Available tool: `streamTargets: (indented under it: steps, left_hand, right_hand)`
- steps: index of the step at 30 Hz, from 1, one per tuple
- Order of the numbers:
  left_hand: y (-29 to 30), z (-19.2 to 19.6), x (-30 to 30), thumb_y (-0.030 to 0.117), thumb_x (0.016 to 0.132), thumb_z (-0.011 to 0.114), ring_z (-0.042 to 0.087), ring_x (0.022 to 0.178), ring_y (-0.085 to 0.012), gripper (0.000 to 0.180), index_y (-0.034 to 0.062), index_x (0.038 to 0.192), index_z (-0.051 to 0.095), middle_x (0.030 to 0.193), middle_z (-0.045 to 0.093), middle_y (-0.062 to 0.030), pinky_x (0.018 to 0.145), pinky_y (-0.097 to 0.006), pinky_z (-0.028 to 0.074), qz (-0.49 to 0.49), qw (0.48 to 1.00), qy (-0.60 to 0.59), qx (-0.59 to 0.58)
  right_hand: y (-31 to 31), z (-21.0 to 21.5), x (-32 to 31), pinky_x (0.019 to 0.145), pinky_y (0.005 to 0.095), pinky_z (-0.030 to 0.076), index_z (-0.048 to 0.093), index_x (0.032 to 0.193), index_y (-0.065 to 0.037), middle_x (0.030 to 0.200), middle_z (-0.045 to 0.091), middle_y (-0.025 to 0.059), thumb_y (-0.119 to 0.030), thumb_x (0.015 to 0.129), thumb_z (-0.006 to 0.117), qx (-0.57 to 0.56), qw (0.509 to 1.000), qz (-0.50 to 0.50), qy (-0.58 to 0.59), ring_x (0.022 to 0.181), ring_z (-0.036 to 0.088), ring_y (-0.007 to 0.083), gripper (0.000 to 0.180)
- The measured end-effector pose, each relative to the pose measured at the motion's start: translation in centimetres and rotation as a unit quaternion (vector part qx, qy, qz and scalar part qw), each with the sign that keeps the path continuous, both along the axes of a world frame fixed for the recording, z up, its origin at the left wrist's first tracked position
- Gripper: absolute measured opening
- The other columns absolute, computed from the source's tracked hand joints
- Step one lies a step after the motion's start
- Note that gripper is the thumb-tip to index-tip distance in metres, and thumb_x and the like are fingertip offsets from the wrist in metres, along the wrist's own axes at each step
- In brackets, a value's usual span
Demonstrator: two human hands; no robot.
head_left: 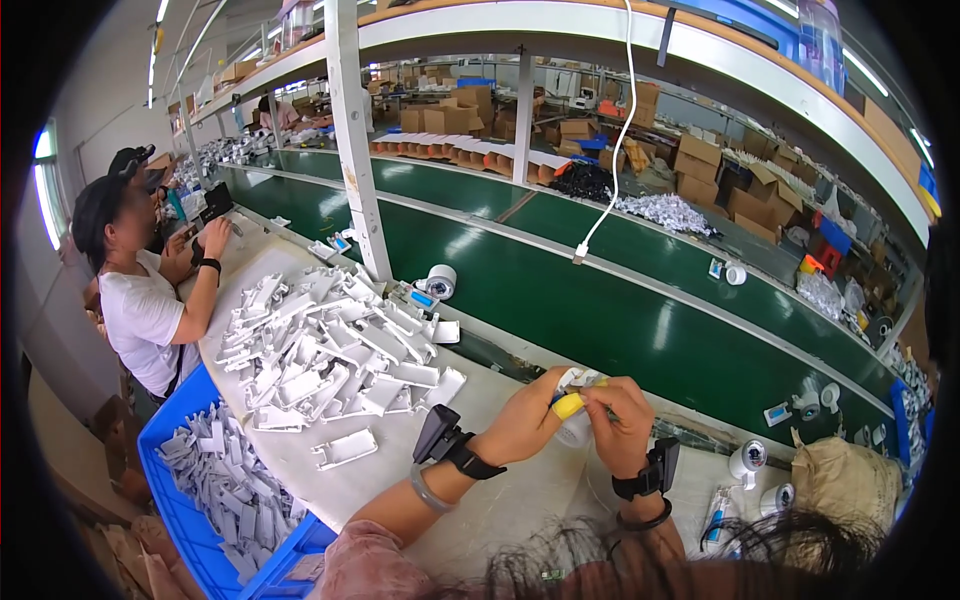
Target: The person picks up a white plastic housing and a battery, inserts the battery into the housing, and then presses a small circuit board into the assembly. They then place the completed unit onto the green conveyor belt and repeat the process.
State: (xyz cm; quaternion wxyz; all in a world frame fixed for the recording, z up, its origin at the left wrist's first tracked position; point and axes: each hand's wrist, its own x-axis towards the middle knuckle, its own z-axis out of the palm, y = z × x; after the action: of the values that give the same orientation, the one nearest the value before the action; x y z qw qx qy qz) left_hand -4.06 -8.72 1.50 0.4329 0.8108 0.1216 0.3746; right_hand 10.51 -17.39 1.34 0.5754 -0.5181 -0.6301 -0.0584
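My left hand (525, 425) is closed on a white rounded housing (575, 432) above the worktable, in front of the belt. Its underside and inside are mostly hidden by my fingers. Between my hands shows a small yellow piece (567, 405); whether it covers my left thumb tip or belongs to the housing, I cannot tell. From the right, my right hand (620, 412) pinches close against the housing's top, its fingertips pressed together. What they hold is too small to make out. Both wrists wear black straps with dark boxes.
White plastic shells (340, 350) lie heaped on the table (440, 540) to the left. A blue bin (165, 425) of similar parts stands below. Beyond runs a green conveyor belt (500, 290), with a post (352, 140) and hanging white cable (622, 130). Another person (145, 300) works at left.
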Motion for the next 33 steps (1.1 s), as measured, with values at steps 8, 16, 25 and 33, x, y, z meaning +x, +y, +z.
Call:
streamTargets:
  steps: [8,16,25,33]
  left_hand:
    - [-0.2,-0.5,0.3,0.007,0.090,0.051,0.058,0.093,-0.0440,0.029,0.0019,0.118,0.046,0.099,0.061,-0.0237,0.076,-0.046,0.047,0.038,0.999,-0.020,0.029]
    - [0.3,-0.8,0.2,0.015,0.092,0.053,0.058,0.086,-0.0447,0.023,0.0033,0.111,0.048,0.093,0.061,-0.0235,0.069,-0.047,0.046,0.050,0.997,0.040,0.040]
    - [0.7,-2.5,1.3,0.022,0.093,0.053,0.059,0.085,-0.0431,0.029,-0.0023,0.108,0.050,0.094,0.061,-0.0230,0.070,-0.047,0.046,0.048,0.998,0.037,0.012]
    - [-0.2,-3.3,6.3,0.012,0.067,0.072,0.066,0.071,-0.0356,0.022,-0.0021,0.081,0.062,0.075,0.065,-0.0187,0.063,-0.043,0.052,0.146,0.988,0.051,-0.013]
  right_hand:
    - [0.1,-0.5,-0.1,0.063,0.0250,0.045,0.067,0.090,-0.003,0.085,0.059,0.0081,0.005,0.080,0.067,-0.003,1.000,0.000,0.004,0.074,0.058,0.0169,0.012]
    - [0.2,0.2,-0.6,0.066,0.0376,0.049,0.063,0.091,-0.003,0.085,0.060,0.0133,0.006,0.073,0.067,-0.008,0.997,-0.028,-0.077,0.076,0.060,0.0319,0.021]
    - [0.1,1.2,-0.5,0.066,0.0326,0.047,0.061,0.093,-0.002,0.089,0.060,0.0130,0.009,0.077,0.064,-0.083,0.988,-0.017,-0.133,0.076,0.059,0.0278,0.020]
    - [-0.1,-5.3,5.7,0.083,0.0240,0.045,0.056,0.111,0.001,0.105,0.059,0.0037,-0.001,0.094,0.054,-0.117,0.988,0.032,0.096,0.095,0.056,0.0110,0.017]
